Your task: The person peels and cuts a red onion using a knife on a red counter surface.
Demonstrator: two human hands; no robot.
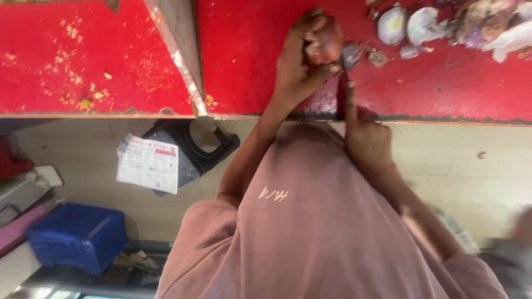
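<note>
Onion [326,44] is up on the red table [249,77], just past its front edge, clutched in the left hand [296,69]. Nearest of all is a pink shirt [310,238] filling the bottom. Down on the floor to the left are a blue crate [77,235], a newspaper [148,163] and a black stool [197,147]. At the table's edge the right hand [366,141] grips a knife [342,91], forefinger stretched along the blurred blade, tip pointing at the onion. The left fingers wrap round the onion's reddish skin. Further back lie two peeled halves [392,25] and a heap of skins [487,19].
</note>
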